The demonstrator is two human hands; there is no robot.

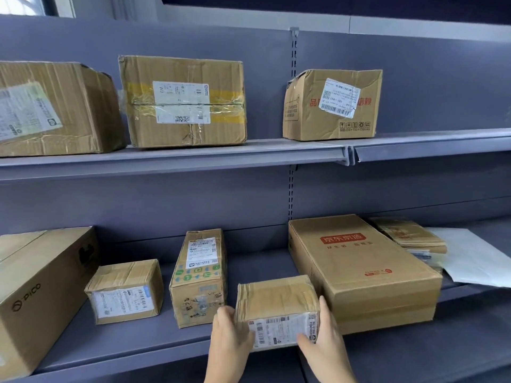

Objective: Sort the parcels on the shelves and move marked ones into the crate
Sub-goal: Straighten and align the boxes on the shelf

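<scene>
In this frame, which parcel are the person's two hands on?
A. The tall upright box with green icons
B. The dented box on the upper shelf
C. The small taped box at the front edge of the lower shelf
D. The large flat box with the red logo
C: the left hand and right hand hold opposite sides of the small taped box at the front edge of the lower shelf.

Between the hands, a cardboard parcel (277, 310) is wrapped in glossy tape, a paper label stuck on; matt painted metal shelf (132, 335) beneath.
</scene>
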